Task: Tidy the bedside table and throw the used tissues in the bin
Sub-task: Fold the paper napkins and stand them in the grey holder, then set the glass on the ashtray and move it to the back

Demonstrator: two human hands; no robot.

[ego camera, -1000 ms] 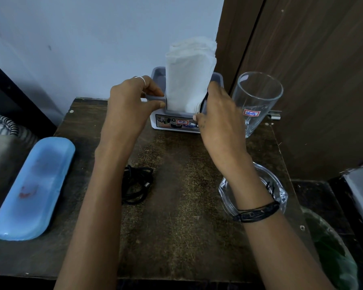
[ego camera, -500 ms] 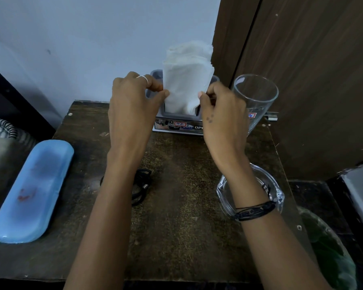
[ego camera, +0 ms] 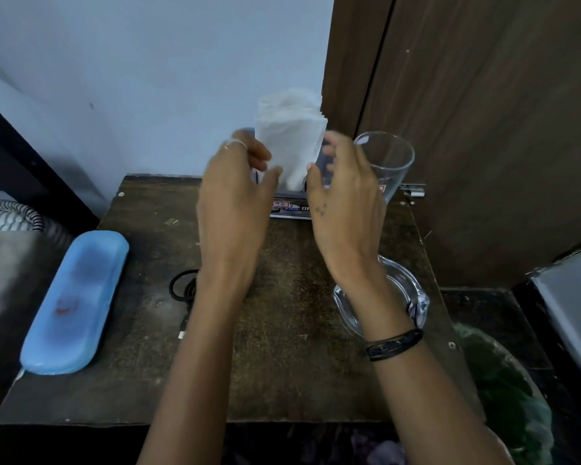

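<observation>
A stack of white tissues (ego camera: 291, 142) stands upright in a grey holder (ego camera: 291, 211) at the back of the dark bedside table (ego camera: 282, 364), close to the wall. My left hand (ego camera: 235, 193) hovers at the holder's left side, thumb and fingers apart, holding nothing. My right hand (ego camera: 346, 199) is at the holder's right side, its spread fingers blurred by motion and closed on nothing. Both hands hide most of the holder. The bin (ego camera: 510, 397), lined with green plastic, sits on the floor at the table's right front corner.
A tall empty glass (ego camera: 388, 162) stands right of the holder, close to my right hand. A clear glass ashtray (ego camera: 416, 297) lies under my right wrist. A coiled black cable (ego camera: 182, 286) and a blue case (ego camera: 78, 303) lie to the left. A wooden door is behind.
The tissue holder has slid back toward the wall. Both hands, which gripped its sides, have let go and opened their fingers.
</observation>
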